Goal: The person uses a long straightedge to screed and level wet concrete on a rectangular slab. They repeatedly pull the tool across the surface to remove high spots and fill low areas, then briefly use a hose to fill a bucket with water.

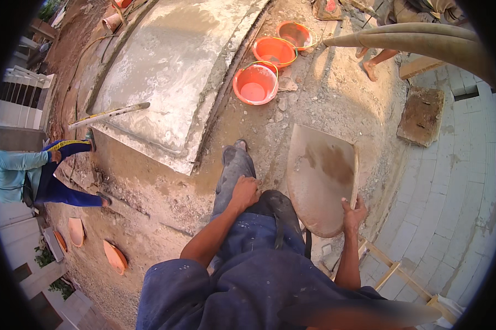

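My right hand (353,213) grips the near edge of a large, flat, cement-stained pan (319,176), held tilted on its side to the right of my leg. My left hand (244,192) rests flat on my raised knee, which is covered in dusty blue trousers (234,170), fingers spread and holding nothing. My foot (241,146) stands on sandy, cement-crusted ground.
Three orange basins (255,83) sit ahead beside a wide curved cement slab (171,71) with a long straightedge (109,115) lying across it. A person in blue (36,176) stands at left. Another person's bare feet (369,67) are at top right near a hose (413,38). White block wall (457,181) and a wooden frame (391,269) lie right.
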The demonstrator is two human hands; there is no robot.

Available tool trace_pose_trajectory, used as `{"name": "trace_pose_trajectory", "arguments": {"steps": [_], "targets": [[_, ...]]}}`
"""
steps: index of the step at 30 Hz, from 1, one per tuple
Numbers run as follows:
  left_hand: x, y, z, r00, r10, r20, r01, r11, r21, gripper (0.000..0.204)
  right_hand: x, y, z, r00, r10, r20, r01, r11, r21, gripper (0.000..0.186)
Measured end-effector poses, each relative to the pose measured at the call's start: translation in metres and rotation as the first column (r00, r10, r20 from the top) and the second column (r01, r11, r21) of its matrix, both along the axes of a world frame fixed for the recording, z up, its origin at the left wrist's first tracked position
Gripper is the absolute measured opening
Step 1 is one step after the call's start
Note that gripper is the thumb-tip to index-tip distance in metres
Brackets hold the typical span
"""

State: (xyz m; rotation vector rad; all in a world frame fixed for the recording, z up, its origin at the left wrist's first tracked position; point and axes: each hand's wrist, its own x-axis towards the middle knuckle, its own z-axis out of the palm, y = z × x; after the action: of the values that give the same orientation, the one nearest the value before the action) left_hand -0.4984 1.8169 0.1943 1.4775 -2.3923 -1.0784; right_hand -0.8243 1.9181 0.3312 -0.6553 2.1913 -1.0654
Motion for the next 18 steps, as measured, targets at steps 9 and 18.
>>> {"name": "trace_pose_trajectory", "arguments": {"steps": [9,18], "targets": [[0.070,-0.096,-0.049,0.841,0.533,-0.092,-0.490,0.822,0.289,0.027,0.091,-0.186,0.041,0.920,0.390,-0.041,-0.388,0.921,0.032,0.058],[0.233,-0.281,-0.007,0.649,0.738,0.185,-0.757,0.605,0.246,0.032,0.163,-0.355,0.105,0.811,0.556,-0.183,-0.550,0.831,0.087,0.057]]}}
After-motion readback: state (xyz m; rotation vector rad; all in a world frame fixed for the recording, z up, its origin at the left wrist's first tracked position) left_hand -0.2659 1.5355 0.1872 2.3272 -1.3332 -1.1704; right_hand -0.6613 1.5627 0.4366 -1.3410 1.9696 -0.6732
